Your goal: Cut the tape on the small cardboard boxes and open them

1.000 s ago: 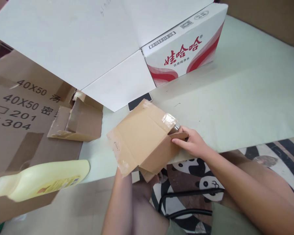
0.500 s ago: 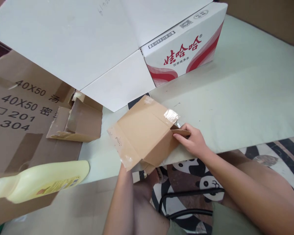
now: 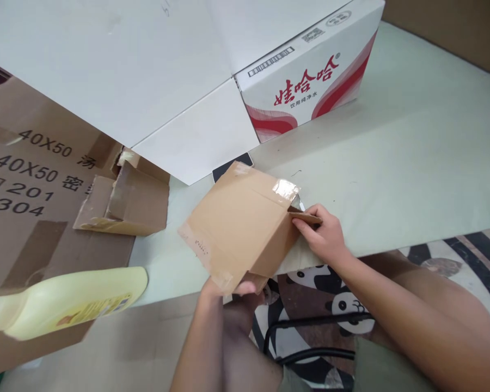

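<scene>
A small brown cardboard box [image 3: 240, 223], with clear tape on its corners, is tilted at the near edge of the pale green table [image 3: 392, 179]. My left hand [image 3: 228, 291] grips its lower corner from underneath, fingers mostly hidden by the box. My right hand [image 3: 324, 234] pinches the box's right flap between thumb and fingers. A dark phone [image 3: 232, 166] peeks out just behind the box.
A large white carton with red printing [image 3: 310, 81] stands at the back with its white flaps spread out. A torn brown box [image 3: 126, 201] lies on flattened printed cardboard [image 3: 28, 185] at left. A pale yellow bottle [image 3: 65, 302] lies near left. A black chair frame [image 3: 310, 332] and panda-patterned floor show below.
The small box has shifted slightly right and lower in my hands, and my left hand's fingertips now show at its bottom corner. My right hand stays on the flap.
</scene>
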The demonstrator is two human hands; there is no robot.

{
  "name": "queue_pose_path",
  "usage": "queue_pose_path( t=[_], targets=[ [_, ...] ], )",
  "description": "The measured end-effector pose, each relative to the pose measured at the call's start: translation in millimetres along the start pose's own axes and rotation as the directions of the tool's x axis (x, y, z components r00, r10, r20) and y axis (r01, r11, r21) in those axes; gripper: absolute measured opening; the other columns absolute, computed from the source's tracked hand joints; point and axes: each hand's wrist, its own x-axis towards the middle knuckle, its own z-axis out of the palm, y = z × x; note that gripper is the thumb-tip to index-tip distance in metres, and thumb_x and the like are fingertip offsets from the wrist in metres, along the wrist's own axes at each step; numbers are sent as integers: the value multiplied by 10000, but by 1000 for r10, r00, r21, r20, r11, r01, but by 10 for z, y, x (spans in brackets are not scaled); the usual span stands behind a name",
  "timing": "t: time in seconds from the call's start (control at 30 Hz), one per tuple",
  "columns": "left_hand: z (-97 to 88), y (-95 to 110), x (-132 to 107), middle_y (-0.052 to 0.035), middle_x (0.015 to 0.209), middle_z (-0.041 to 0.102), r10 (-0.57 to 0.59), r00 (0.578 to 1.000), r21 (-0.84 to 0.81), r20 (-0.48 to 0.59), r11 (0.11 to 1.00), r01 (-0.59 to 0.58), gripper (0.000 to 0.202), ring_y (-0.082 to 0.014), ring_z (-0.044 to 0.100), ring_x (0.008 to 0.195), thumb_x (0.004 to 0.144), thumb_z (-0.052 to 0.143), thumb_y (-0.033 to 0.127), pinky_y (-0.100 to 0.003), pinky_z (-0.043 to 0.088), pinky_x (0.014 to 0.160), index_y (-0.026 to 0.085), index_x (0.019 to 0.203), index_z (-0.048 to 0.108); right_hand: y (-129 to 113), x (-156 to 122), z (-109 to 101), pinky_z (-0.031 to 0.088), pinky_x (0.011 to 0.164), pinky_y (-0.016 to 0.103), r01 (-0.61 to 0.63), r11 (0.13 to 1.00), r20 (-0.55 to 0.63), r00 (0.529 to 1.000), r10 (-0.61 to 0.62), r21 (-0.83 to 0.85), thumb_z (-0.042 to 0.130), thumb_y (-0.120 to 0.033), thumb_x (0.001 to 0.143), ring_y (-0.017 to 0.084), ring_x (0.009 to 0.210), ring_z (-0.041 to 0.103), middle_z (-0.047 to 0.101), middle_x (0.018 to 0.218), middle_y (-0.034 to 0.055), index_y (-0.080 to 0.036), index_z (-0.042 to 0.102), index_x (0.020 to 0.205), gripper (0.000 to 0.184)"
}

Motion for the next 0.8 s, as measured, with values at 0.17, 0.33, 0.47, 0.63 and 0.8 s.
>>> queue_pose_path(
  t=[0.17,0.33,0.47,0.63,0.8],
  targets=[
    [58,204,69,-95,959,759,-30,994,-46,102,998,35,420,-320,695,1004,558,827,562,-493,553,961,282,860,743,2,5,5,377,538,291,19,1000,-4,1000,-19,-15,633,-362,829,152,563,479,559,608,-19,-244,488,712,221],
    [86,251,156,-106,953,764,-260,956,-305,-133,929,210,466,-297,704,1004,547,863,454,-449,554,953,207,922,738,-9,8,0,364,526,287,17,999,-2,1000,-17,-40,620,-378,835,144,544,450,519,584,-30,-247,461,696,248],
    [113,296,261,-125,935,770,-297,921,-415,-252,893,175,456,-264,720,903,578,859,466,-372,579,827,143,876,741,-19,8,0,371,532,287,20,999,24,1000,-19,-44,603,-371,840,144,553,462,525,592,-27,-244,474,705,225],
    [125,262,361,-104,867,750,-380,870,-388,-315,888,247,437,-229,704,824,673,778,541,-344,563,764,140,821,687,-25,10,12,392,536,286,3,1000,27,1000,-3,1,568,-331,860,143,560,474,519,614,-23,-239,502,733,170],
    [136,169,433,-92,978,711,-334,856,20,-394,928,372,431,-254,688,907,734,742,446,-417,540,858,177,1048,621,17,33,37,458,647,328,88,996,-5,996,-88,-26,548,-257,840,172,658,527,548,730,-2,-233,573,941,107]
  ],
)
